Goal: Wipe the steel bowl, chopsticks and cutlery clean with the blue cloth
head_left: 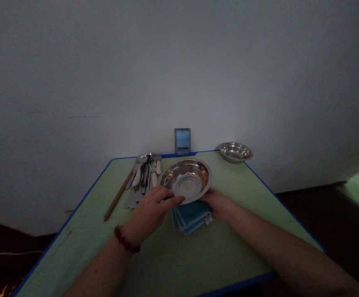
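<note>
A shallow stainless steel bowl (pixel 185 179) is tilted up at the middle of the table, held between both hands. My left hand (pixel 150 210) has its fingers over the bowl's near left rim. My right hand (pixel 218 204) grips the near right rim from below, its fingertips hidden behind the bowl. Under the bowl's near edge lies a folded blue cloth (pixel 192 217). To the left of the bowl is a heap of metal cutlery (pixel 144 177), some pieces with white handles. A wooden chopstick or thin stick (pixel 116 196) lies beside that heap.
The pale green table (pixel 74 243) has a blue edge and stands against a white wall (pixel 179 62). A second steel bowl (pixel 235 152) sits at the far right corner. A blurred blue card (pixel 182 141) leans on the wall. Dark floor lies beyond the table's sides.
</note>
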A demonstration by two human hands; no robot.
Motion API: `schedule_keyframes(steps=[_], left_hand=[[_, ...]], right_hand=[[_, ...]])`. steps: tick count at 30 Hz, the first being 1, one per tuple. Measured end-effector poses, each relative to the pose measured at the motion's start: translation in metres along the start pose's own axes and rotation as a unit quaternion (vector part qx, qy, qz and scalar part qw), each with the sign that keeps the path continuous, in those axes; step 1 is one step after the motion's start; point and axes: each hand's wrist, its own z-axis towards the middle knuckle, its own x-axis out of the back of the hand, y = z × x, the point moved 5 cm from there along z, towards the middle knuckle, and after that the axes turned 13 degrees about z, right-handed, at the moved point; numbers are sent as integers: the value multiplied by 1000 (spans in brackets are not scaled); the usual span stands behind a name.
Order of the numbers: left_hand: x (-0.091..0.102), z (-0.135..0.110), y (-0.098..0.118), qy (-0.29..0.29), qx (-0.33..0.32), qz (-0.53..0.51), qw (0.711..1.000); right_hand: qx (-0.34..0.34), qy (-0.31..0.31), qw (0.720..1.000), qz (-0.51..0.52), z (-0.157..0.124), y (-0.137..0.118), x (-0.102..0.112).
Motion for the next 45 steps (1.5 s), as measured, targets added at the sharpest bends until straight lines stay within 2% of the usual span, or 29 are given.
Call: schedule_keyframes(steps=[5, 9, 12, 16, 18, 21, 23, 27, 31, 34, 36, 38, 41, 45], left_hand=[[0, -2, -2, 7, 5, 8, 1000], [0, -1, -4, 14, 10, 14, 1000], [0, -1, -4, 12, 14, 13, 1000], [1, -1, -5, 18, 15, 14, 1000], [2, -1, -5, 21, 14, 15, 1000], [2, -1, -5, 17, 10, 16, 1000], [2, -1, -5, 16, 8, 19, 1000], [2, -1, -5, 25, 10, 18, 999], [2, -1, -5, 31, 9, 11, 999], [1, -1, -4, 28, 3, 18, 999], [0, -1, -4, 26, -1, 23, 999], [0, -1, -2, 25, -5, 28, 999], [0, 0, 0, 14, -14, 36, 999], [1, 3, 5, 9, -31, 57, 998]], right_hand=[[29, -21, 998, -61, 2, 0, 2], [50, -19, 980, -190, 2, -4, 6], [79, 7, 945, -318, 1, -11, 9], [106, 27, 883, -457, 2, -19, 12], [123, 30, 858, -498, 3, -21, 13], [148, 18, 844, -516, 5, -21, 16], [156, 18, 845, -511, 8, -22, 19], [163, 31, 866, -472, 11, -27, 27], [176, 50, 888, -421, 8, -42, 23], [154, 106, 932, -310, 1, -54, 21], [149, 99, 962, -207, -3, -59, 17], [142, 84, 979, -120, -7, -63, 13], [126, 64, 988, -56, -11, -66, 10], [130, 73, 985, -89, -16, -70, 10]])
